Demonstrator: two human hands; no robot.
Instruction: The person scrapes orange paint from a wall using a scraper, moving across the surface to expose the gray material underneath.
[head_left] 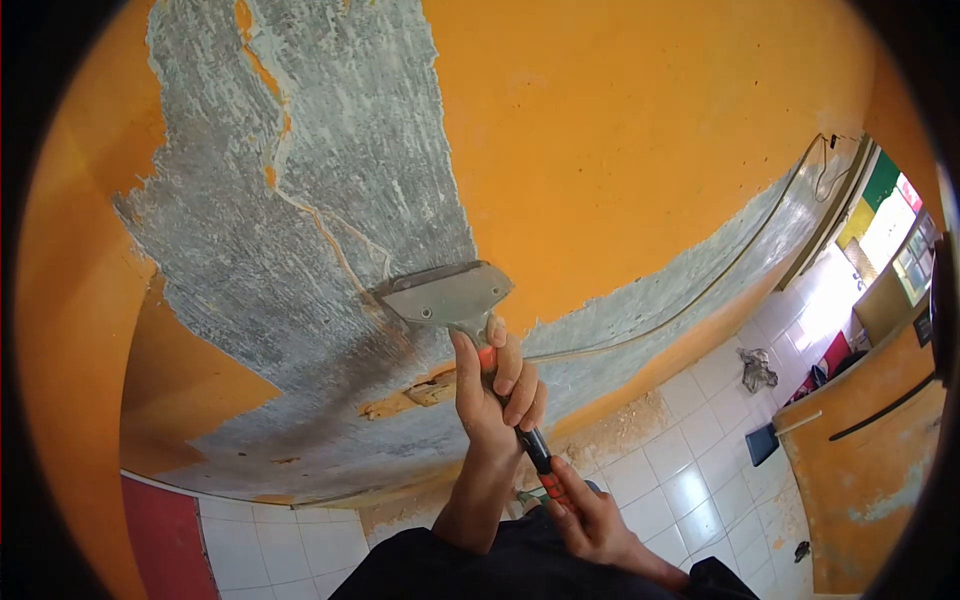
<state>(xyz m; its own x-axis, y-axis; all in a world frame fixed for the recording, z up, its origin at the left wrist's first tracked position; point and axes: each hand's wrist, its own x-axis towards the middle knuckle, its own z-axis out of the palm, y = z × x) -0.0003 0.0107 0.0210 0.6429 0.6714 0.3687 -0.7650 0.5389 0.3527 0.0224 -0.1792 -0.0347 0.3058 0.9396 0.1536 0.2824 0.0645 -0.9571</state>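
A long-handled wall scraper point(447, 297) has its wide grey blade against the wall, at the border between stripped grey plaster point(330, 200) and orange paint point(620, 130). My left hand point(493, 395) is closed around the upper handle, just below the blade. Lower down, the red and black end of the handle is in the grip of my right hand point(590, 520). A crack with orange remnants point(325, 235) runs down the bared plaster toward the blade's left corner.
A thin cable point(700, 300) runs along the wall. Scraped debris point(620, 425) lies along the foot of the wall on white floor tiles point(640, 520). On the right stand an orange partition point(850, 480) and a crumpled plastic bag point(757, 370). A red panel point(165, 540) is at lower left.
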